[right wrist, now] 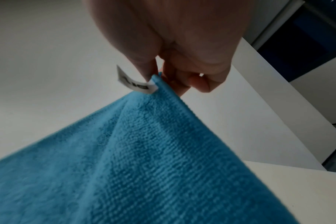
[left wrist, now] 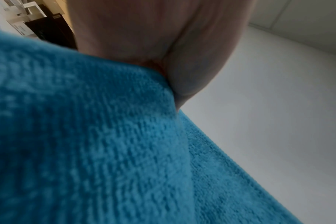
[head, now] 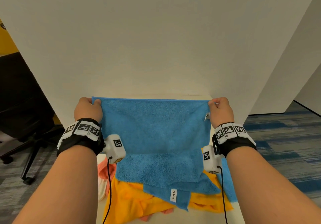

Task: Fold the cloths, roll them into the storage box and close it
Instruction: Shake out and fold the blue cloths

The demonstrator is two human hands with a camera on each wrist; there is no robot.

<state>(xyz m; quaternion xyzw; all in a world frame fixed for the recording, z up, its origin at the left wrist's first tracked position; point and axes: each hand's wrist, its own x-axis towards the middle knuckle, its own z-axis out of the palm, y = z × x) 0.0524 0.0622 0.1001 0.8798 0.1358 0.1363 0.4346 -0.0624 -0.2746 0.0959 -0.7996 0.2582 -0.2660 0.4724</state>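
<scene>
Pinching its top corners, left hand (head: 87, 109) and right hand (head: 221, 110) grip the blue cloth (head: 156, 124) stretched between them.

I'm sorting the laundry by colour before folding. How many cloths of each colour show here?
Blue: at least 2, the held blue cloth pinched by the left hand and right hand, and a blue cloth on the pile
Orange: 1, the orange cloth
Pink: 1, the pink cloth
Total: at least 4; overlaps hide some edges.

White table (head: 215, 216) with a heap of orange cloth (head: 128, 201), blue cloths (head: 163, 173) and a pink one (head: 104, 170).
</scene>
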